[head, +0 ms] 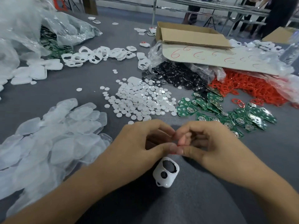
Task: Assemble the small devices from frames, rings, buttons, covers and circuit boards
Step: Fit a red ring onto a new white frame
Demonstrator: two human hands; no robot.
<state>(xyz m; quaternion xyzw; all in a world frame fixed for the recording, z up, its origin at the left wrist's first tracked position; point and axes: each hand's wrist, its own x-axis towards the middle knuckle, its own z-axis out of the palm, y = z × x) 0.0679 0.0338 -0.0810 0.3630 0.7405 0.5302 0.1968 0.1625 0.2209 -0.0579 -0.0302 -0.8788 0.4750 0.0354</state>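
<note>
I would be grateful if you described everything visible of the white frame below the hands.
The white frame looks like plastic: rounded, with a large opening above a smaller round one, both dark inside, and a small loop at its near end. It lies on the grey table below the left hand and right hand; neither grips it.

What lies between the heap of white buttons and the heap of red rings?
Green circuit boards and, behind them, a heap of black parts, seen in the head view.
</note>
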